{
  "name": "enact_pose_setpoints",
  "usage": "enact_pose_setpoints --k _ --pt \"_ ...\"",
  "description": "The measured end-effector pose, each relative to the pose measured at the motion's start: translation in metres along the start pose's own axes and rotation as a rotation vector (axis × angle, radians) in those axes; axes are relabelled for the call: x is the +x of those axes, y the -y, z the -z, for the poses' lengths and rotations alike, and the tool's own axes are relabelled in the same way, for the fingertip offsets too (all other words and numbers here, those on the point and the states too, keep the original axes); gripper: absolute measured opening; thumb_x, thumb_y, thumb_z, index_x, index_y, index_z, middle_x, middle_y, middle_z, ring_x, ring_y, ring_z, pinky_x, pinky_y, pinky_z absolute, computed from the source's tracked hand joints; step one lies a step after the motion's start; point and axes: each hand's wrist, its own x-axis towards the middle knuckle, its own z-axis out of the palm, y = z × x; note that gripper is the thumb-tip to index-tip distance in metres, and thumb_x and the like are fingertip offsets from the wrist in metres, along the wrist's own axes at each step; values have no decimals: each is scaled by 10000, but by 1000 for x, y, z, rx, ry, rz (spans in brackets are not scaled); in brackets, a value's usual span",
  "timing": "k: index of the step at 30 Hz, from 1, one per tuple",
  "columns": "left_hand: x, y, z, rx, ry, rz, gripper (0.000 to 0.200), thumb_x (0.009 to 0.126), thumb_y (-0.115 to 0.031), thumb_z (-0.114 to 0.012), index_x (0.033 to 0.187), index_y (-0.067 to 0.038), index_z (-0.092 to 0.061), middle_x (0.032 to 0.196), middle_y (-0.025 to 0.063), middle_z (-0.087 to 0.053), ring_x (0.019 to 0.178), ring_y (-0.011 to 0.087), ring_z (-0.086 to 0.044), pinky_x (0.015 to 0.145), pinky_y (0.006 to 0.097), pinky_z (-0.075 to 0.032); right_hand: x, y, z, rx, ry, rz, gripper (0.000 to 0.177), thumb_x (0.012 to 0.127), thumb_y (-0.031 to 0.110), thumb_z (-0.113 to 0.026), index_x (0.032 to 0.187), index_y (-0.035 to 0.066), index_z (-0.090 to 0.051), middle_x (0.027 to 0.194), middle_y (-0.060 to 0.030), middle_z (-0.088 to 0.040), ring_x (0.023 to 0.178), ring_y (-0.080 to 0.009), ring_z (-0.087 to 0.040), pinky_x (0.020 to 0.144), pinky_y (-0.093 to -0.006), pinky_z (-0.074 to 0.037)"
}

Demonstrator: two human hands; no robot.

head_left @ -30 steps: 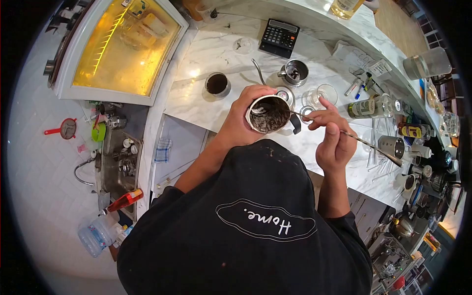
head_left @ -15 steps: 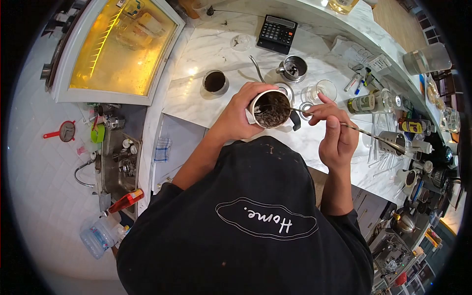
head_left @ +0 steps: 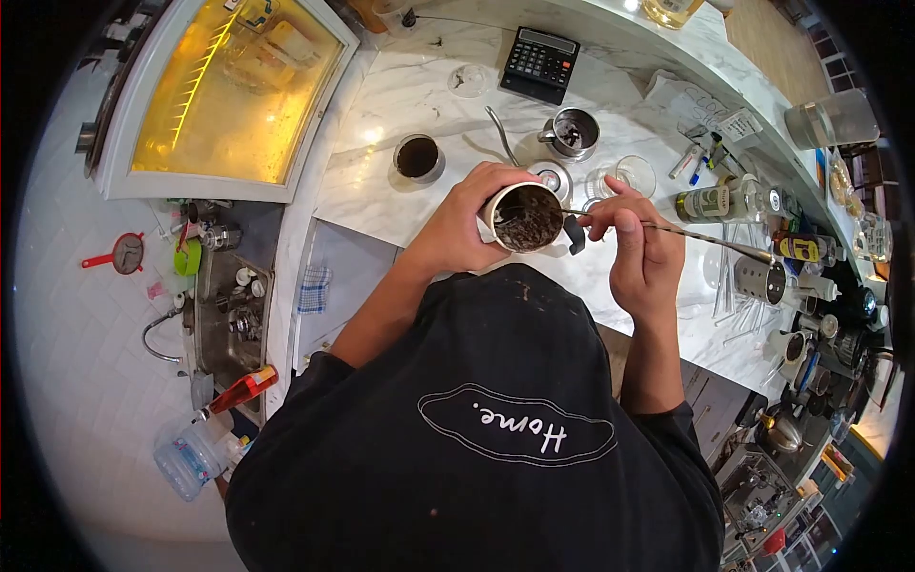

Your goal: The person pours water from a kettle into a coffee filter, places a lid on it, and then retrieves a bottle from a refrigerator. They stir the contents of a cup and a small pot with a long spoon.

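My left hand (head_left: pixel 457 227) is wrapped round a white cup (head_left: pixel 492 234), tilted so that its opening faces me. Dark, clumpy wet matter (head_left: pixel 529 224) lies inside the cup. Between the fingers of my right hand (head_left: pixel 643 248) is a long metal spoon (head_left: pixel 710 238), its far end reaching over the rim into the cup. Just beyond the cup stands a kettle (head_left: pixel 551 176) with a thin curved spout, partly hidden by my left hand and the cup. A glass of dark liquid (head_left: pixel 417 157) stands to the left, and a metal cup (head_left: pixel 574 132) is behind the kettle.
A calculator (head_left: pixel 539 65) lies at the back of the marble counter (head_left: pixel 367 114). Right of the kettle is a clear glass (head_left: pixel 635 175). Jars (head_left: pixel 705 203), pens and straws crowd the right side. On the left are a lit glass-door cabinet (head_left: pixel 238 95) and a sink (head_left: pixel 224 276).
My right hand has shifted slightly left and nearer the cup, and the spoon's outer end has risen a little. My left hand still holds the cup in nearly the same place.
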Motion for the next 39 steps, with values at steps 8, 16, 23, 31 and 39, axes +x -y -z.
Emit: enact_pose_setpoints --k 8,16,23,31,39 --pt "-3 -2 -9 -83 -119 1 716 611 -83 -911 1269 -76 -631 1182 113 -651 1115 297 -628 975 368 -490 9 0 -5 55 -83 -47 417 1096 154 -444 807 -43 -671 683 -85 -664 667 -197 -708 1042 -481 -520" --pt "-6 -1 -14 -86 -188 -88 707 597 -65 -912 1247 -58 -631 1183 120 -650 1109 301 -618 967 379 -491 2 0 -14 139 -208 -145 370 1105 162 -467 965 -83 -706 661 -71 -642 686 -166 -714 747 -319 -564" --pt "-10 3 -15 -74 -231 -167 728 581 -64 -909 1246 -51 -612 1192 141 -638 1116 308 -610 978 386 -486 3 9 -21 199 -255 -156 364 1104 151 -475 965 -103 -696 641 -75 -625 658 -159 -707 677 -294 -547" --pt "-14 -1 -17 -83 -288 -251 820 618 25 -892 1338 -43 -504 1270 165 -593 1206 294 -566 1022 393 -475 -2 8 -31 298 -332 -134 394 1107 141 -435 856 -84 -639 635 -92 -617 652 -190 -715 932 -404 -593" --pt "-13 5 -29 -45 -424 -265 816 614 -7 -911 1323 -44 -510 1248 156 -585 1166 304 -590 1016 384 -481 -11 11 -40 458 -434 -279 369 1121 204 -424 909 -49 -590 647 -98 -603 674 -231 -725 912 -411 -587"
